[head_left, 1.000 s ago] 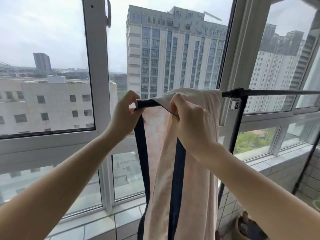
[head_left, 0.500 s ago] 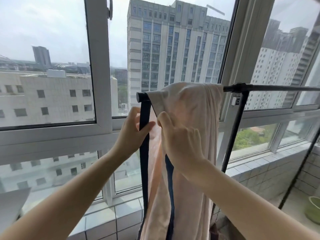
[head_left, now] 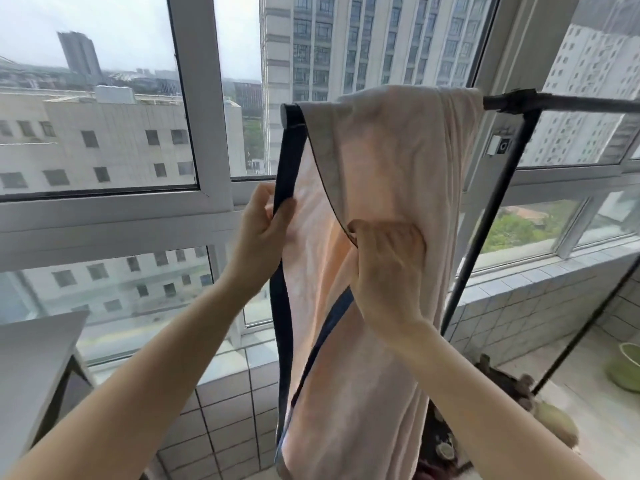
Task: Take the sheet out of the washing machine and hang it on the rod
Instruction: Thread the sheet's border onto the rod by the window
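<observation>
A pale pink sheet (head_left: 391,161) with a dark blue border hangs bunched over the left end of a black rod (head_left: 561,102) in front of the window. My left hand (head_left: 259,226) pinches the dark blue border strip where it hangs down from the rod's end. My right hand (head_left: 388,265) grips the sheet's front fold by its edge, fingers curled into the cloth. Both hands are well below the rod. The sheet's lower part runs out of view at the bottom.
The rod belongs to a black drying rack whose upright (head_left: 485,216) stands right of the sheet. A tiled sill (head_left: 519,292) runs under the windows. A green bowl (head_left: 623,368) sits on the floor at right. A white appliance top (head_left: 31,362) shows at lower left.
Both hands have slid down from the rod along the sheet's edges. The cloth now hangs lower and more spread across the rod's end.
</observation>
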A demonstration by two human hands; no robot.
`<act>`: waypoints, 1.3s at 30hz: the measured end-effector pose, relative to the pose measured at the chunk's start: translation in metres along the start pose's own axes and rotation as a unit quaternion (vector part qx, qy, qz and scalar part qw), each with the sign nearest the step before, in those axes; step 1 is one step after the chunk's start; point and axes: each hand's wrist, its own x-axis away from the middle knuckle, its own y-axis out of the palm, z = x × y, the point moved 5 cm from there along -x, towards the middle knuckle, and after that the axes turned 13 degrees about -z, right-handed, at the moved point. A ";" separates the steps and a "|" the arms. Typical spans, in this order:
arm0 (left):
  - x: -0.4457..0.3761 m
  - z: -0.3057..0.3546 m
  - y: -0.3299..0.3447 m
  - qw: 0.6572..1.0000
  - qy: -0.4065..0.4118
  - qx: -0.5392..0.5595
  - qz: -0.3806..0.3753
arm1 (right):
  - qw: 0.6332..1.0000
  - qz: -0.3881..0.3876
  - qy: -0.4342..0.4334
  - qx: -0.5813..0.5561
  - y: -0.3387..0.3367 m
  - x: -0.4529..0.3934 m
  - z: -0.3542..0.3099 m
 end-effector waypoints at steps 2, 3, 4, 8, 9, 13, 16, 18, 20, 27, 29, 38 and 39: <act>0.004 0.004 0.004 0.999 0.001 -0.034 -0.015 | 0.999 -0.010 0.004 0.048 0.002 -0.004 0.017; 0.005 0.004 0.004 0.997 0.001 -0.070 -0.016 | 0.997 -0.017 0.010 0.068 0.003 -0.006 0.026; 0.006 0.002 0.003 0.995 -0.003 -0.099 -0.018 | 0.996 -0.024 0.018 0.081 0.004 -0.008 0.033; 0.015 -0.025 0.008 0.987 -0.063 -0.140 -0.036 | 0.997 -0.049 0.004 0.060 0.013 0.006 0.023; 0.021 -0.036 0.012 0.987 -0.082 -0.128 -0.048 | 0.997 -0.061 -0.007 0.039 0.018 0.015 0.015; 0.049 -0.072 0.025 0.984 -0.112 -0.105 -0.089 | 0.993 -0.121 -0.010 -0.009 0.044 0.049 -0.008; 0.065 -0.092 0.028 0.980 -0.146 -0.101 -0.092 | 0.985 -0.166 -0.017 -0.044 0.065 0.070 -0.016; 0.074 -0.096 0.028 0.980 -0.160 -0.095 -0.071 | 0.983 -0.177 -0.022 -0.046 0.075 0.083 -0.022; 0.082 -0.097 0.027 0.982 -0.170 -0.068 -0.050 | 0.984 -0.162 -0.024 -0.063 0.079 0.093 -0.027; 0.091 -0.100 0.021 0.974 -0.202 -0.046 -0.092 | 0.970 -0.196 0.015 -0.146 0.087 0.123 -0.038; 0.096 -0.107 0.021 0.964 -0.235 -0.046 -0.113 | 0.966 -0.210 0.023 -0.149 0.089 0.124 -0.036; 0.137 -0.113 0.031 0.963 -0.214 0.066 -0.148 | 0.951 -0.171 0.027 -0.256 0.065 0.132 -0.011; 0.142 -0.113 0.035 0.962 -0.205 0.079 -0.164 | 0.956 -0.153 0.036 -0.246 0.061 0.137 0.000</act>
